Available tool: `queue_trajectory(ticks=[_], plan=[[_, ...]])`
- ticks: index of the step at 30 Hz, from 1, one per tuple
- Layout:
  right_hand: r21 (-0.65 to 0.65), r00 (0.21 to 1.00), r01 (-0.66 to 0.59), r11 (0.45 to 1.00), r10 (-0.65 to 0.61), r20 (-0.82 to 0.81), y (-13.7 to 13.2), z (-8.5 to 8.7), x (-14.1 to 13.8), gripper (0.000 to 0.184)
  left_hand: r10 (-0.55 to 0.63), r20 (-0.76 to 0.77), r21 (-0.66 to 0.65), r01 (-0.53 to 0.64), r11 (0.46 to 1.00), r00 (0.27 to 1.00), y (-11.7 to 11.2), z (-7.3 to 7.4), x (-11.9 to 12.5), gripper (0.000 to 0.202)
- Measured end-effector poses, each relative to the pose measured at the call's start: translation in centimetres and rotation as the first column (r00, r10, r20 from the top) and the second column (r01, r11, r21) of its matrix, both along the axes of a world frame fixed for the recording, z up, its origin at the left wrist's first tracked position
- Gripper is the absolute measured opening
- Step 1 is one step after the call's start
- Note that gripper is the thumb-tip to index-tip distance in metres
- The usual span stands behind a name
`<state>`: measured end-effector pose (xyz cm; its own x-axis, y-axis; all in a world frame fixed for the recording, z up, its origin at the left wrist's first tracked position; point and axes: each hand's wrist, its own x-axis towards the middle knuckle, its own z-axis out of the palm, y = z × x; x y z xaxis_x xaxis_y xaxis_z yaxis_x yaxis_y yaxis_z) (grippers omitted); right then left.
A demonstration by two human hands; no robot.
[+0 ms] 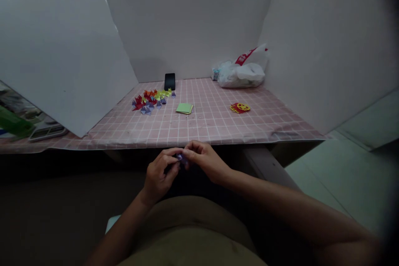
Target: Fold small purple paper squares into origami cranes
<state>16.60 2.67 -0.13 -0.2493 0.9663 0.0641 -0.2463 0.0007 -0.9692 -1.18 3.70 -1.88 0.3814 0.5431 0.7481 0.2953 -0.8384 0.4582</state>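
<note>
Just below the near edge of the pink-checked table (199, 133), a person's left hand (160, 174) and right hand (204, 162) meet, the fingers of both pinched on a small purple paper piece (181, 158) between them. Mid-table lies a green paper stack (184, 108), with colourful folded pieces (151, 99) toward the table's left and a red-and-yellow piece (240, 107) toward its right. A black phone (169, 81) and a white bag (240, 74) stand at its far edge.

Things lay spread over the far half of the counter (199, 131).
Folded paper pieces (151, 99) lay left of centre, with a phone (169, 81) behind them at the back wall. A stack of paper squares (184, 108) lay mid-counter, a paper cutout (240, 107) to its right and a plastic bag (241, 72) in the far right corner. The left hand (160, 174) and right hand (205, 162) met before the near edge around a small folded paper (181, 158).
</note>
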Motion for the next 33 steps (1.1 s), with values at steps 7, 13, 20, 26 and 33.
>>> queue_trajectory(ticks=[7,13,20,26,33], plan=[[-0.021,0.999,-0.002,1.0,0.003,0.051,0.1,-0.3,0.0,0.023,-0.017,0.019,-0.045,0.018,0.999,1.0,-0.2,0.2,-0.4,0.014],[-0.015,0.991,0.051,0.999,-0.048,0.127,0.4,-0.2,-0.1,0.012,-0.042,-0.013,-0.028,0.042,0.999,0.999,0.0,0.1,-0.5,0.015],[-0.141,0.988,0.032,0.99,-0.01,0.156,0.5,0.0,0.1,0.012,-0.023,0.273,-0.427,0.142,0.893,0.962,-0.3,-0.1,0.2,0.006],[-0.247,0.965,-0.05,0.968,0.111,0.239,-0.1,0.8,0.0,0.016,0.181,0.413,-0.789,0.251,0.561,0.893,-0.5,0.2,0.8,0.014],[-0.28,0.908,-0.058,0.958,0.167,0.384,-0.5,0.6,-0.4,0.019,0.218,0.478,-0.839,0.368,0.401,0.851,-0.5,0.3,1.0,0.023]])
